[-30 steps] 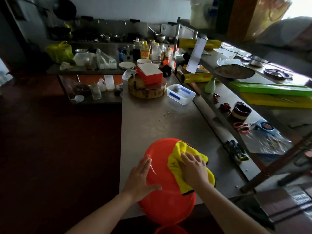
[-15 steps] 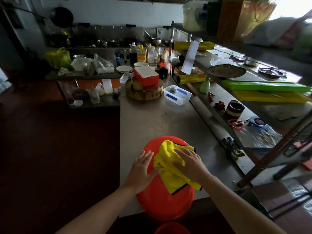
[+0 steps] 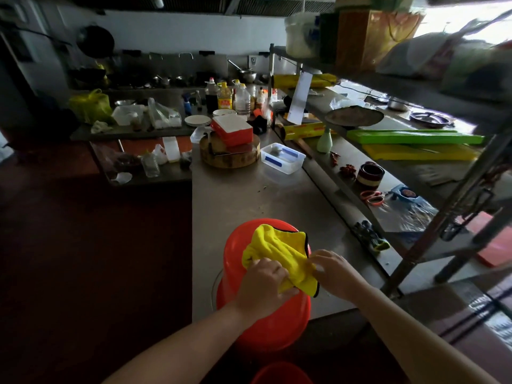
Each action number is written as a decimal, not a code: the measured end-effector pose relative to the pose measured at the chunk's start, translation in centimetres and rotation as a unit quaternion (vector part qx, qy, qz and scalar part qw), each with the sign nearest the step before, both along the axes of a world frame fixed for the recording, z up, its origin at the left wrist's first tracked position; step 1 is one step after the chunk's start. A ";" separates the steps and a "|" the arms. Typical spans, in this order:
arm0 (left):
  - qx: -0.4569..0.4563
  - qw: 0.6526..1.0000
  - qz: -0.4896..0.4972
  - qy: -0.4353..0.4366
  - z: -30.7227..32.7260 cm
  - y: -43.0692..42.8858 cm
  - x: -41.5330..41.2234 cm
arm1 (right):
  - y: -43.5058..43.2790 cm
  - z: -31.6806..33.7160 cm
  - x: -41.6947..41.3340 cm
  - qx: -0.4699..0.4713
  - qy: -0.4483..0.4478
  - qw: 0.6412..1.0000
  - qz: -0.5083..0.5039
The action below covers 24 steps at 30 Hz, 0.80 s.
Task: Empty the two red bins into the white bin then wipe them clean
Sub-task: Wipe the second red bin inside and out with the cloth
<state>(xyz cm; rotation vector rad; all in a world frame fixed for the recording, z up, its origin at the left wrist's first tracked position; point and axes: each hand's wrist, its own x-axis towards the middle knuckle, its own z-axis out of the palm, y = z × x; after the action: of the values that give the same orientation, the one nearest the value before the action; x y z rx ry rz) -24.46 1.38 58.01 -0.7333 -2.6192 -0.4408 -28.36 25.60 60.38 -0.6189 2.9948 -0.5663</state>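
Head view: low in the middle, the red bin [image 3: 277, 322] sits upside down under the yellow cloth [image 3: 277, 245]. The left hand [image 3: 263, 281] grips the cloth; the right hand [image 3: 332, 270] pinches its right edge.

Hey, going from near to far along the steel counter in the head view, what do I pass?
red bin → clear plastic container → red box with white lid → oil bottles

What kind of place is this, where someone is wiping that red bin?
Probably a commercial kitchen: a long steel counter, a round wooden chopping block, and oil and sauce bottles lined up at the back.
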 end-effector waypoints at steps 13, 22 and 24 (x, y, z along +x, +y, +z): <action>-0.103 0.982 0.112 -0.113 1.3 0.3 0.8 | -0.2 -0.8 2.2 0.031 -0.045 0.998 0.045; 0.018 0.977 0.157 -0.141 6.8 -3.7 -1.4 | -4.4 3.1 -1.0 -0.041 -0.009 0.999 -0.018; 0.054 0.974 0.162 -0.147 8.8 -4.5 -2.4 | -5.5 4.6 -2.0 -0.089 -0.031 0.995 -0.021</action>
<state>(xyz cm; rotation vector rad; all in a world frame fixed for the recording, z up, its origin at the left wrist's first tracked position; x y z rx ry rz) -26.88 -3.16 66.76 -0.2072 -2.8890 -0.6269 -30.34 20.10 64.96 -0.5366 2.9273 -0.8470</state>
